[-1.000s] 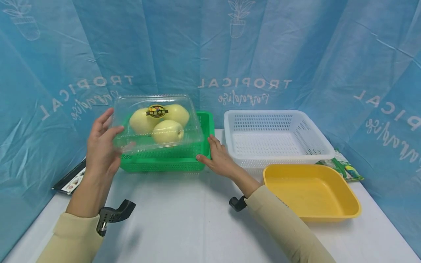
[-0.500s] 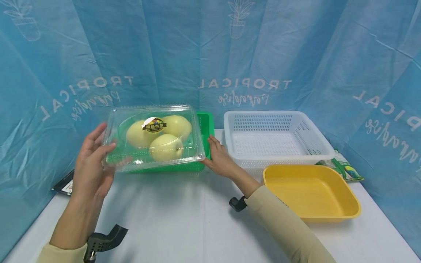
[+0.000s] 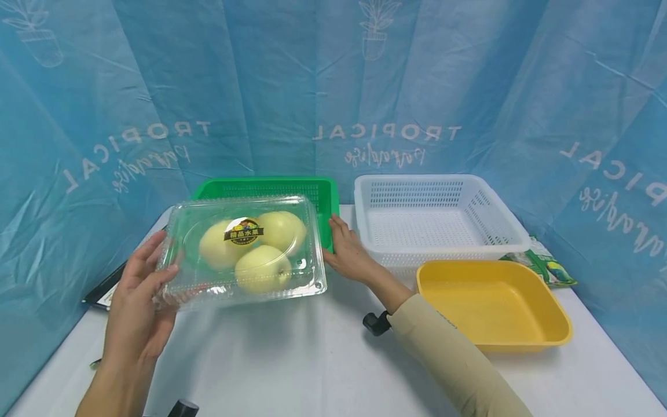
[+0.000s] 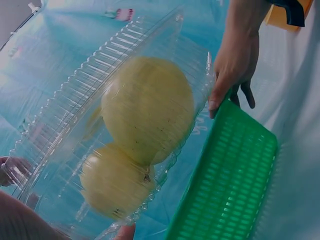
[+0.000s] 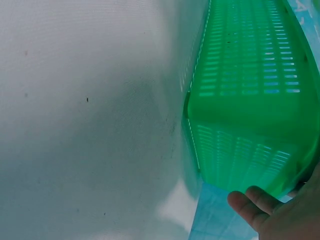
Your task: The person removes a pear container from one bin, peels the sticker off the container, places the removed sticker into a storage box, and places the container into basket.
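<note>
My left hand [image 3: 136, 298] grips the left end of a clear plastic fruit box [image 3: 179, 278], thumb on top and fingers beneath. Inside lie 3 pale yellow pears [image 3: 263, 269], under a lid with a dark label [image 3: 243, 231]. The box is held up, slightly tilted, overlapping the front of a green basket [image 3: 281, 184] in the head view. At that basket's right front corner, my right hand [image 3: 350, 250] holds the rim. The left wrist view shows the right thumb [image 4: 216, 100] at the rim and other fingers hanging outside the green wall [image 4: 225, 170].
Right of the green basket stands a white basket [image 3: 417, 253], with a yellow basin [image 3: 495, 341] in front of it. A green packet [image 3: 552, 269] lies behind the basin. At the left, a black-edged flat package [image 3: 99, 292] is partly hidden by my left hand. A blue curtain [image 3: 333, 87] backs the white table.
My left hand has brought the fruit box down and toward me, uncovering the green basket's back rim. The right hand stays at the basket's corner.
</note>
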Tool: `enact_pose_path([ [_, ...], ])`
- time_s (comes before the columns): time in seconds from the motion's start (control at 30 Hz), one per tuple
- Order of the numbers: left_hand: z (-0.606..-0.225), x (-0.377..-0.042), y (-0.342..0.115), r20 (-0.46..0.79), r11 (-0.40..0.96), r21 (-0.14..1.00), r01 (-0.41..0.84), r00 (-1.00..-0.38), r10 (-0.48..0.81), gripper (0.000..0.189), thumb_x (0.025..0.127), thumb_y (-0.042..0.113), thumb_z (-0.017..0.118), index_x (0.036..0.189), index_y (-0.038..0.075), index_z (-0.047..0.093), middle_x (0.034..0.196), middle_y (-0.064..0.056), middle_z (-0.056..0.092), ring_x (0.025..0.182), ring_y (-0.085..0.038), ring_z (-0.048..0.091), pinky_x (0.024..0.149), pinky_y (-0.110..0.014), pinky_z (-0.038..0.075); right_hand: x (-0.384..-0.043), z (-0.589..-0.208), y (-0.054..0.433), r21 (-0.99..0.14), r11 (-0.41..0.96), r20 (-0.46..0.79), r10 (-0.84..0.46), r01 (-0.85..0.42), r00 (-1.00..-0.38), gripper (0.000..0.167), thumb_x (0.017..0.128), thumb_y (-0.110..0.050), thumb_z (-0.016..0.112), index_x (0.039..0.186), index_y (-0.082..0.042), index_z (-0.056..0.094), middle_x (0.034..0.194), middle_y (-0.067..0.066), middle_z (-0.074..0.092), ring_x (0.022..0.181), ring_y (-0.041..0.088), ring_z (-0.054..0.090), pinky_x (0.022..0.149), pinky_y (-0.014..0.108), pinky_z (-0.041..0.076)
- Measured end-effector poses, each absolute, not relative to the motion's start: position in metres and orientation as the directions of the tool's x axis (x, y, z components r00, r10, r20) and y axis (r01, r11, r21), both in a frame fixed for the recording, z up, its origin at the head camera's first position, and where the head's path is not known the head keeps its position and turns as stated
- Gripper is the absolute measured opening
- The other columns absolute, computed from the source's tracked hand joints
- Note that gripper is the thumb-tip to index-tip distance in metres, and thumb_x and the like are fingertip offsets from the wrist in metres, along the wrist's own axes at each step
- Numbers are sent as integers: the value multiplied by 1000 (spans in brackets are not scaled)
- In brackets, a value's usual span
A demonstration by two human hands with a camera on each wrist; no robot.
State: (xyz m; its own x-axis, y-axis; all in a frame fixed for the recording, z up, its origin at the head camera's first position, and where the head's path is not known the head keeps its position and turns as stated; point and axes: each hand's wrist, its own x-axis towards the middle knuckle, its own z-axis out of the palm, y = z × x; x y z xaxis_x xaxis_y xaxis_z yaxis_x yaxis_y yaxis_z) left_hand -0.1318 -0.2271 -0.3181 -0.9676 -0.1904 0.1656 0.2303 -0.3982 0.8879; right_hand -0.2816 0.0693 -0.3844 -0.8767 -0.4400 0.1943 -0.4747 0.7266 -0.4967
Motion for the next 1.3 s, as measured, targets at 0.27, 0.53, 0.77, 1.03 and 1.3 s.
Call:
enact_pose_path([
  [0.27,-333,-117,-228,170,-411,884,224,-972,-165,60,95,-6,43,148,19,30,152,0,16,132,-20,31,78,-35,57,-280,-383,70,-504,700,243,-447,-506,-861,73,97,-38,45,145,9,17,155,23,12,139,44,24,115,54,21],
  [0.53,-346,-105,-234,77,-378,915,141,-981,-179,61,95,-4,44,148,23,30,152,3,15,134,-21,27,78,-37,57,-280,-384,70,-528,692,235,-438,-493,-868,74,97,-42,43,147,6,16,156,19,10,139,42,24,114,53,24],
  [0.77,-364,-92,-242,58,-428,899,94,-994,-97,60,98,-4,38,149,26,27,148,9,15,125,-7,43,83,-40,56,-281,-386,70,-523,713,189,-437,-467,-880,77,97,-42,47,149,3,12,158,16,6,143,39,16,117,53,20],
  [1.03,-383,-81,-248,57,-386,920,65,-998,-32,62,98,-3,35,150,27,22,152,6,10,119,2,51,83,-40,56,-281,-386,69,-556,707,157,-427,-437,-891,82,95,-49,46,150,-1,10,159,12,2,141,45,18,113,55,25],
  [1.3,-398,-75,-252,30,-268,963,29,-1000,-1,62,98,-1,37,151,26,20,151,3,12,118,6,49,84,-35,56,-280,-386,70,-586,688,140,-435,-429,-889,85,94,-53,44,151,-3,6,160,10,-2,140,47,16,112,57,26],
])
